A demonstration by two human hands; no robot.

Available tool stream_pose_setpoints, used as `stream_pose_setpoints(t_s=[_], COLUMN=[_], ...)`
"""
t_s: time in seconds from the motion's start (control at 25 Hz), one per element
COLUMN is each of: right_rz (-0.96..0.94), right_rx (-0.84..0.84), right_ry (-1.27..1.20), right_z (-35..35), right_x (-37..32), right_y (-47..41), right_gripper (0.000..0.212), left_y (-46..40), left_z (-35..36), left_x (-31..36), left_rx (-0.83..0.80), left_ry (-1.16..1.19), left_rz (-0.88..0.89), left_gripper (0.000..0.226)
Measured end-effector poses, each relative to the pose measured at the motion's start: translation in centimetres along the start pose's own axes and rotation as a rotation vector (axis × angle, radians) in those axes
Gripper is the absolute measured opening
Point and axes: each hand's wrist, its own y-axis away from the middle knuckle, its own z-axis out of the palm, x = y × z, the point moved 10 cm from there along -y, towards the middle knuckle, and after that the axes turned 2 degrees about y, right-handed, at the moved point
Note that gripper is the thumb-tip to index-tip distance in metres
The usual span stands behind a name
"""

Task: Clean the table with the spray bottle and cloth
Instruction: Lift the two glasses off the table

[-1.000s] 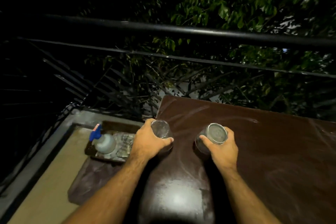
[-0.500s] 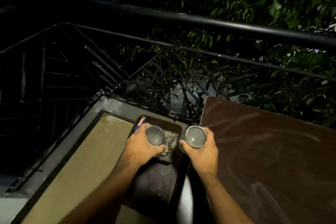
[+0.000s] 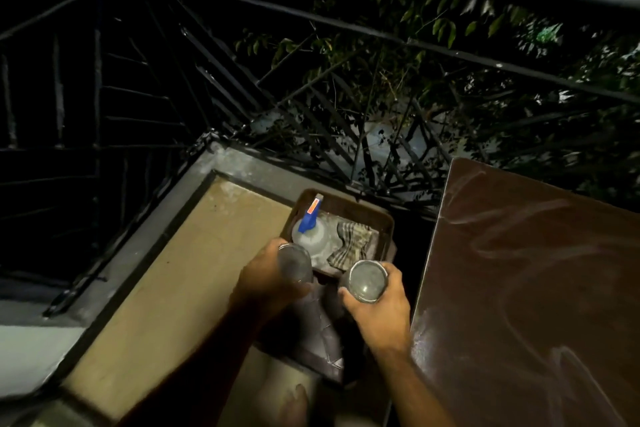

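Observation:
My left hand (image 3: 265, 279) grips a clear glass (image 3: 295, 262) and my right hand (image 3: 377, 305) grips a second glass (image 3: 367, 280). Both glasses hover over a low dark stool (image 3: 318, 336) left of the brown table (image 3: 533, 288). Just beyond them a brown tray (image 3: 346, 204) holds a clear spray bottle with a blue trigger (image 3: 311, 230) and a checked cloth (image 3: 351, 244). The tabletop shows dusty smear marks.
A black metal railing (image 3: 381, 35) runs along the far edge with leafy branches behind it. A tan floor (image 3: 194, 274) with a grey concrete kerb lies to the left. The scene is dark outside the lit middle.
Both hands have carried the glasses off the table to the left, over the stool near the tray. The view has swung left and down with them.

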Motion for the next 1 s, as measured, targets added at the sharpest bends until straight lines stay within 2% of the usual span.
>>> stream_pose_setpoints(t_s=[0.12,0.36,0.52,0.68,0.84,1.0], right_rz=[0.027,0.064,0.068,0.053,0.062,0.110], right_rx=[-0.038,-0.041,-0.026,-0.045,-0.092,-0.082], right_ry=[0.013,0.026,0.048,0.065,0.135,0.128], right_z=[1.7,4.5,5.1,5.9,7.6,9.0], right_x=[1.4,3.0,3.8,4.8,6.3,7.8], right_y=[0.5,0.7,1.4,3.4,3.3,2.0], right_gripper=[0.076,0.078,0.080,0.075,0.076,0.075], left_y=[-0.5,-0.8,-0.4,-0.2,-1.0,-2.0], left_z=[2.3,5.7,7.3,8.2,8.1,9.3], left_x=[-1.5,-4.7,-6.6,-8.3,-9.3,-9.9], left_rx=[-0.051,-0.079,-0.119,-0.134,-0.107,-0.130], left_ry=[-0.038,0.055,0.087,0.017,0.009,0.044], left_rz=[0.005,-0.094,-0.153,-0.139,-0.105,-0.108], left_gripper=[0.071,0.093,0.120,0.115,0.098,0.099])
